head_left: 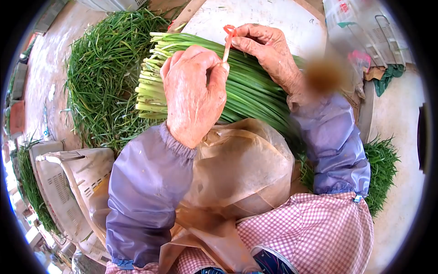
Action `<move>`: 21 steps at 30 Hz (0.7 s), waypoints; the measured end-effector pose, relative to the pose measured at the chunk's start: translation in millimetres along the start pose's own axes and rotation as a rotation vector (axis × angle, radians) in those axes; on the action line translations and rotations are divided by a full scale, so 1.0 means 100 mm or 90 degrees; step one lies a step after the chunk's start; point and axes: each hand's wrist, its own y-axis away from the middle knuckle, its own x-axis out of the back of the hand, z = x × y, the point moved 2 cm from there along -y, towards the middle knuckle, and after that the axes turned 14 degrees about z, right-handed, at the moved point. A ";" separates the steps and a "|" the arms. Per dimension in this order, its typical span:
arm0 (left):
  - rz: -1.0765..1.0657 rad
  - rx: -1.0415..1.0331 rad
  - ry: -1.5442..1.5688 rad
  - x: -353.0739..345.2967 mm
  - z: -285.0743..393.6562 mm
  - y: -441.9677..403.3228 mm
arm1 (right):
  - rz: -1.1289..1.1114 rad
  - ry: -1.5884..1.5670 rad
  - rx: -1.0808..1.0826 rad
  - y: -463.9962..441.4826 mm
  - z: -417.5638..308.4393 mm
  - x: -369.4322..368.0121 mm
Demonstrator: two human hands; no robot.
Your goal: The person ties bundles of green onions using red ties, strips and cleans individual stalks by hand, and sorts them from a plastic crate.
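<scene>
- Stalks in 1 thick bundle lie across the pale worktop, cut ends to the left, green length running right and down past the right forearm. The pale ends sit roughly side by side, perhaps to keep the bundle even.
- Left hand: its grip is closed, the thumb pressed to the curled forefinger on the lower end of a red strip. The back of the hand faces up over the stalks; the wrist's position probably leaves the fingertips free for fine work.
- Right hand: its grip is nearly closed, thumb and forefinger pinching at the strip's small upper loop. With 2 hands on it, the strip stands above the bundle, likely to keep it taut; whether it passes beneath the stalks is hidden.
- Brown plastic sheet bulges between the forearms, over part of the checked apron, perhaps as a shield from wet or dirt.
- Loose greens are heaped beyond the cut ends; a 2nd leafy heap lies beside the right sleeve.
</scene>
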 end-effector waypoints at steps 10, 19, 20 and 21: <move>0.086 -0.042 -0.077 -0.09 0.02 0.06 | -0.068 -0.029 -0.039 0.13 -0.21 0.00; 0.158 0.006 -0.011 -0.07 0.02 -0.02 | 0.084 0.532 0.640 0.16 -0.54 -0.20; 0.110 -0.018 -0.038 -0.06 0.04 -0.06 | 0.083 0.532 0.646 0.16 -0.57 -0.20; 0.061 -0.041 -0.066 -0.04 0.05 -0.10 | 0.076 0.535 0.661 0.15 -0.58 -0.20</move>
